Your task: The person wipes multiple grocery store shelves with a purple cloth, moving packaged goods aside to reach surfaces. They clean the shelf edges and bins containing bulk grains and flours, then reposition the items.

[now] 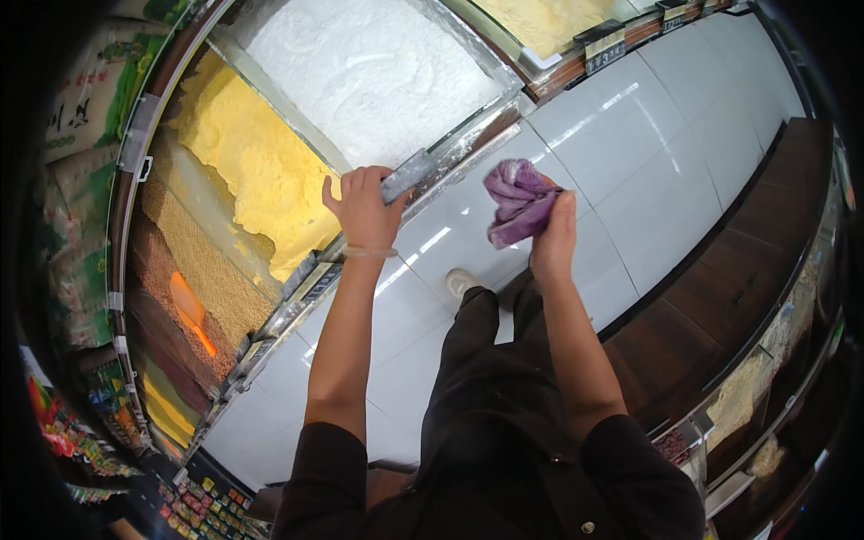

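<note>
My left hand [368, 209] grips a grey, powder-dusted tag holder [408, 177] at the front edge of a glass-walled bin. White powder like flour [371, 67] fills that bin. Beside it, yellow flour-like powder [260, 169] lies heaped in the neighbouring bin, just left of my left hand. A crumpled purple cloth [516, 202] is bunched in my right hand [559, 233], held in the air over the tiled floor. The cloth has whitish patches on it.
An orange scoop [187, 304] rests on reddish beans or grains [158, 270] further along the bins. Price tags [604, 50] line the front rail. Dark wooden panelling [715, 270] runs along the right. Printed sacks [81, 128] stand behind the bins. My shoe [462, 282] is on the tiles.
</note>
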The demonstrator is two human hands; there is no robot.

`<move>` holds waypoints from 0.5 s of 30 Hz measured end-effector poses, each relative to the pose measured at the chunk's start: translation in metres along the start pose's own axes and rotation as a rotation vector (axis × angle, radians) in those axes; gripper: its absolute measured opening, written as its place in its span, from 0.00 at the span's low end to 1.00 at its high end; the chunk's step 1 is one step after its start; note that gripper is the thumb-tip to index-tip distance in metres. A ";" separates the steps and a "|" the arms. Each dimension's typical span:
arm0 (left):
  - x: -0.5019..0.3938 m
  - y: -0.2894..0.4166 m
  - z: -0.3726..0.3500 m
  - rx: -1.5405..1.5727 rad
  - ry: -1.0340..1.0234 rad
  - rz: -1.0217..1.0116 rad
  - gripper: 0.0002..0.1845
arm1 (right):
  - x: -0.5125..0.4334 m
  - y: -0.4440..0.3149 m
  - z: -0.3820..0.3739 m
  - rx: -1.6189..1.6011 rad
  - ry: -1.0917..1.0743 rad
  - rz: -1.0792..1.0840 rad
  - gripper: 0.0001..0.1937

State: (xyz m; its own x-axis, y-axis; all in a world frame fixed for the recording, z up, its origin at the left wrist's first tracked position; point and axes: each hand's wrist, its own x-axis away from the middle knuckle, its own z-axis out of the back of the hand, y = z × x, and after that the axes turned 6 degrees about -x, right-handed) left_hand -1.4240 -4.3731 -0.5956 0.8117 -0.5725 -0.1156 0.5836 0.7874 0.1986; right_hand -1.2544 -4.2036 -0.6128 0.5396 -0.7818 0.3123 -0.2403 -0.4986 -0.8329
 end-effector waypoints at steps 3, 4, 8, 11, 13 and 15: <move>0.011 0.009 0.017 0.154 0.020 -0.068 0.20 | 0.026 0.002 -0.045 0.088 -0.271 0.274 0.09; 0.014 0.013 0.022 0.216 0.019 -0.102 0.19 | 0.030 0.006 -0.054 0.289 -0.416 0.452 0.13; 0.046 0.008 0.047 0.238 -0.039 -0.120 0.21 | 0.023 0.030 -0.042 0.884 -0.659 0.818 0.17; 0.085 -0.016 0.063 0.221 -0.025 -0.080 0.21 | -0.012 0.013 -0.006 0.516 -0.279 0.375 0.17; 0.115 -0.028 0.066 0.207 -0.096 0.029 0.20 | -0.044 -0.018 0.007 0.650 -0.134 0.353 0.18; 0.144 -0.032 0.065 0.254 -0.150 0.146 0.19 | -0.092 -0.043 -0.009 0.809 -0.234 0.789 0.25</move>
State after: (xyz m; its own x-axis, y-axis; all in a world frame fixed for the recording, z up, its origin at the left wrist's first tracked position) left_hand -1.3270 -4.4958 -0.5554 0.8631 -0.4997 0.0727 0.4216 0.7925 0.4407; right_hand -1.3012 -4.1137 -0.6012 0.6264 -0.6385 -0.4472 -0.0354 0.5498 -0.8346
